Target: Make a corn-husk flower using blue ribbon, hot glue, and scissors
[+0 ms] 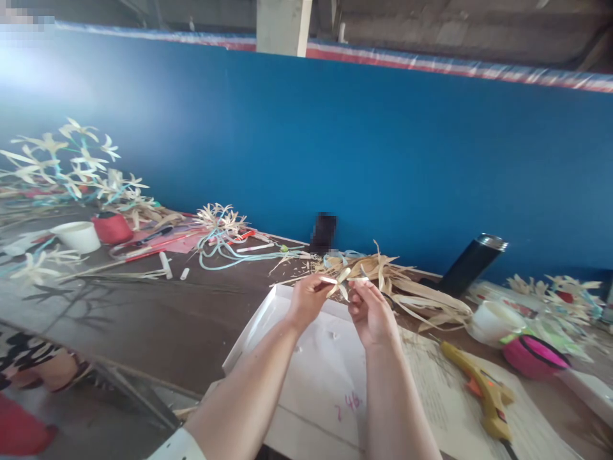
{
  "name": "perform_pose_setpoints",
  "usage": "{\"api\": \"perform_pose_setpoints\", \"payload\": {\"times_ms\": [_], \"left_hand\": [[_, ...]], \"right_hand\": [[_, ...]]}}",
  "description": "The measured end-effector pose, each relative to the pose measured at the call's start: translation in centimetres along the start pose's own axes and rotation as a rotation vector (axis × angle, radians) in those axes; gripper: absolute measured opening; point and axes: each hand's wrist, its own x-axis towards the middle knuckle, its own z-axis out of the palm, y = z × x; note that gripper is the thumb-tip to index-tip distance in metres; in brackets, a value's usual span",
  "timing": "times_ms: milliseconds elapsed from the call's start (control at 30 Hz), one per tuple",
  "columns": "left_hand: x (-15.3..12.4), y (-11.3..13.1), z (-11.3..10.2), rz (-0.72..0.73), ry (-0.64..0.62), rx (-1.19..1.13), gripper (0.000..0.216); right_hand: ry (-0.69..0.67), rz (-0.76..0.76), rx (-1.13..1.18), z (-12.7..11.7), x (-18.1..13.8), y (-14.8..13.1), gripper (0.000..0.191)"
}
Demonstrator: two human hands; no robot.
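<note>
Between my two hands is a small pale flower (341,285) with narrow petals that look like dried husk. My left hand (308,299) pinches it from the left, with a white petal tip showing past the fingertips. From the right, my right hand (372,312) closes thumb and fingers on another petal. Below both hands lies a shallow white box lid (320,358) with pink handwriting and a few small scraps in it. Just behind my right hand is a heap of dried husks (407,291).
To the right are a yellow glue gun (483,390) on printed paper, a white cup (495,321), a pink pouch (534,356) and a tilted black flask (472,263). Finished-looking flowers (79,163), a white tub (79,237) and blue stems (220,255) lie left. A blue partition (383,147) stands behind.
</note>
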Motion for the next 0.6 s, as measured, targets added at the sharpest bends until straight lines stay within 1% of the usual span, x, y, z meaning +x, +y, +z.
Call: {"api": "perform_pose_setpoints", "payload": {"times_ms": [233, 600], "left_hand": [[-0.03, 0.24, 0.07, -0.049, -0.001, -0.028, 0.013], [-0.06, 0.38, 0.19, -0.025, -0.021, -0.02, 0.019]], "right_hand": [[-0.006, 0.039, -0.001, -0.14, 0.15, 0.12, 0.022], [-0.052, 0.043, -0.041, 0.18, -0.19, -0.1, 0.024]]}}
